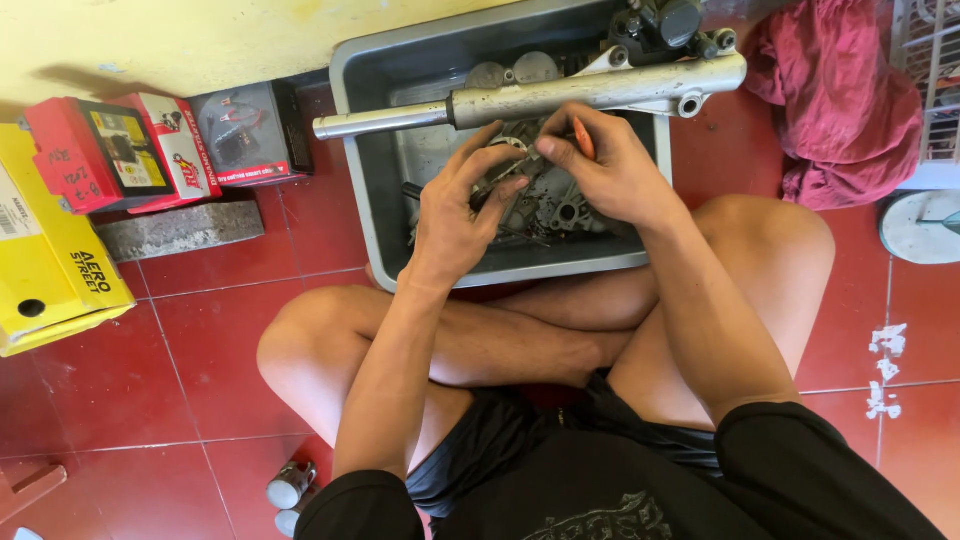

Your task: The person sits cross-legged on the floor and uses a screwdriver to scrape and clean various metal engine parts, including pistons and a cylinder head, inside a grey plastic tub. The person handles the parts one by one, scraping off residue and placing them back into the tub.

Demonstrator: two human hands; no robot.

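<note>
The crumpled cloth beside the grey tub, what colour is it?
Dark pink-red; the cloth shows best in the head view, at upper right.

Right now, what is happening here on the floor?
A person sits cross-legged on red tiles at a grey plastic tub. The left hand steadies a grey metal engine part in the tub, and the right hand works on it with an orange-handled tool. A metal fork tube lies across the tub.

Red and yellow boxes point(100, 150) lie left, a crumpled red cloth point(840, 100) right.
</note>
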